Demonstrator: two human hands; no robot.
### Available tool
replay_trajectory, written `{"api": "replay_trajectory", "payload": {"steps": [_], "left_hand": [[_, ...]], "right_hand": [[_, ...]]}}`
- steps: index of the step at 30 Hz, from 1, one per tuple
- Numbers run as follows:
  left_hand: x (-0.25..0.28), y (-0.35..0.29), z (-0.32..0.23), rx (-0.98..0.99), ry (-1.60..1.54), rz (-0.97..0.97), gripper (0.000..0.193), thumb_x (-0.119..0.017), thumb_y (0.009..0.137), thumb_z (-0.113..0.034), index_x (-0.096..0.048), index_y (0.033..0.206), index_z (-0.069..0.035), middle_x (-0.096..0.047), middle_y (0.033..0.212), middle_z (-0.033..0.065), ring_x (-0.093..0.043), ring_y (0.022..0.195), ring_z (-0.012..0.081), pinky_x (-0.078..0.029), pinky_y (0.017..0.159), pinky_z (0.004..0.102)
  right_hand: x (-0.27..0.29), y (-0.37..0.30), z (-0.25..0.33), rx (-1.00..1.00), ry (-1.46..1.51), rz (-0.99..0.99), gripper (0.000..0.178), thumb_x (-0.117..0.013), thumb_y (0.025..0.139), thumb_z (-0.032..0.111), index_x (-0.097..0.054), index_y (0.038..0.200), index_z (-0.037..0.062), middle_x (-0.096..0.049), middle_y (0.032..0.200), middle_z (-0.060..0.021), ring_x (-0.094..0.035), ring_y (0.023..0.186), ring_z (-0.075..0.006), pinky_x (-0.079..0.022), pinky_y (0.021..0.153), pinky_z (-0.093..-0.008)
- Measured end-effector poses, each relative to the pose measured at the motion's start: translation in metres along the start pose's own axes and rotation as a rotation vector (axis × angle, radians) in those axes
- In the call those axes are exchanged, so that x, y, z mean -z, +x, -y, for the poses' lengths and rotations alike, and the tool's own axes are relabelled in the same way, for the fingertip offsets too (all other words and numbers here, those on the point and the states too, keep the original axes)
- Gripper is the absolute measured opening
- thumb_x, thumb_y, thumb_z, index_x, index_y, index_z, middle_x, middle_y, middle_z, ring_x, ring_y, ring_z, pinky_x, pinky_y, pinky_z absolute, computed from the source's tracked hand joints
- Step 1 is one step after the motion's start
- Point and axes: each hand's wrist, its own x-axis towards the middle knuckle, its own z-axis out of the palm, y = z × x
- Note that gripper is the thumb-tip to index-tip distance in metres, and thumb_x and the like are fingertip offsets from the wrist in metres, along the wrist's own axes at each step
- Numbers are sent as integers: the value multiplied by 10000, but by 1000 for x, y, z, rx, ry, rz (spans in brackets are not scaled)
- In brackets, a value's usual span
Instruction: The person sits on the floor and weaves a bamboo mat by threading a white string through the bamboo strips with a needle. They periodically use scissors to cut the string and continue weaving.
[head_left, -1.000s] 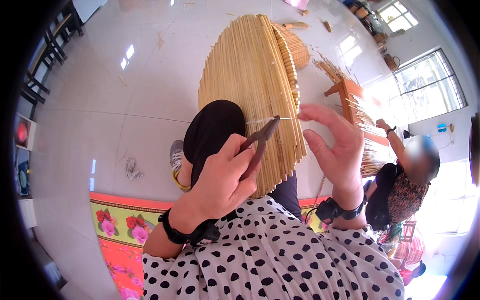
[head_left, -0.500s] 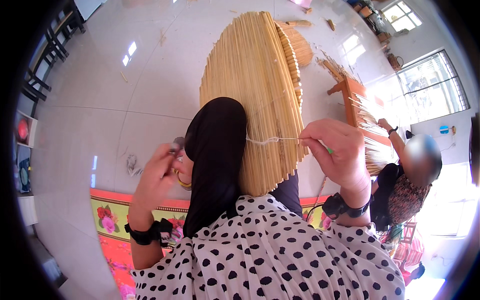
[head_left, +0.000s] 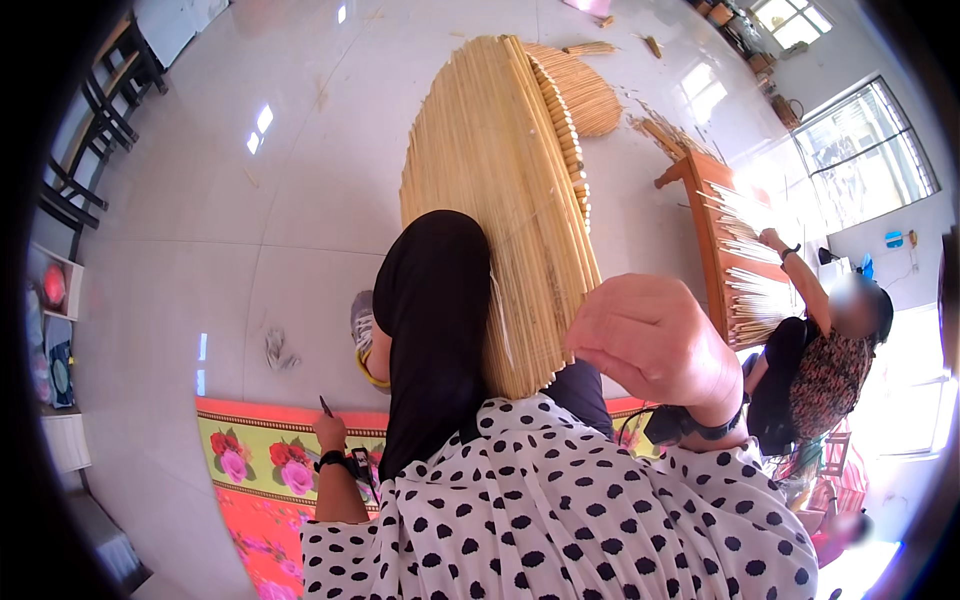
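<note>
A rounded panel of straw-coloured stalks (head_left: 490,150) stands propped against my black-trousered knee, with a second row of stalk ends along its right edge. Beside its lower right edge is my right hand (head_left: 650,335), its fingers curled closed and turned down. Whatever the fingertips grip is hidden behind the hand. My left hand (head_left: 330,430) is low at the left of my knee, over the flowered mat. It is closed around a small dark pointed tool (head_left: 325,405) whose tip sticks up; its exact kind is too small to tell.
A flowered red-and-yellow mat (head_left: 255,455) lies under me on the pale tiled floor. To the right, a person (head_left: 815,360) reaches over a low wooden table (head_left: 705,200) with loose stalks. Another round stalk panel (head_left: 580,90) lies beyond mine. Dark stools (head_left: 120,80) stand at far left.
My left hand has dropped from beside the knee toward the mat, and the dark tool now shows. My right hand has moved slightly down and turned; the white thread it held taut is no longer seen.
</note>
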Motion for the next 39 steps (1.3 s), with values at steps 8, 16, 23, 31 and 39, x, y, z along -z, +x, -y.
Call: {"api": "replay_trajectory", "payload": {"steps": [8, 16, 23, 31, 39], "left_hand": [[120, 53, -122, -428, -254, -241, 283, -587, 933, -243, -639, 1066, 2, -686, 987, 191, -654, 919, 340, -505, 806, 423], [342, -194, -368, -1308, -525, -59, 283, -733, 757, -46, -643, 1025, -41, -620, 909, 79, -646, 700, 216, -509, 598, 313], [330, -202, -383, -1372, -367, -209, 162, -723, 759, -31, -637, 894, -55, -620, 805, 71, -619, 631, 269, -489, 538, 364], [327, -167, -385, -1085, -684, -218, 60, -671, 853, -8, -636, 900, -17, -657, 751, 100, -618, 607, 205, -476, 567, 282], [328, -156, -377, -975, -886, -73, 57, -600, 914, -5, -634, 957, 13, -639, 742, 37, -563, 597, 64, -452, 559, 201]], "right_hand": [[-1, 8, 3, 52, -112, 2, 199, -662, 630, 13, -619, 823, 26, -489, 646, -59, -549, 608, -243, -463, 562, -344], [-13, 28, 8, 126, -288, -119, 208, -647, 629, 51, -611, 828, 3, -540, 703, -69, -580, 676, -241, -507, 702, -353], [-9, 31, 4, 38, -261, -159, 209, -675, 693, 52, -639, 891, -5, -594, 750, -84, -628, 750, -270, -522, 738, -363], [-26, 40, -32, -663, -573, -219, 739, -762, 741, 324, -475, 1312, -46, -668, 858, -173, -659, 832, -366, -538, 753, -424], [-25, 40, -70, -807, -136, -189, 350, -582, 794, 224, -624, 952, -85, -653, 778, -278, -642, 743, -422, -520, 730, -468]]}}
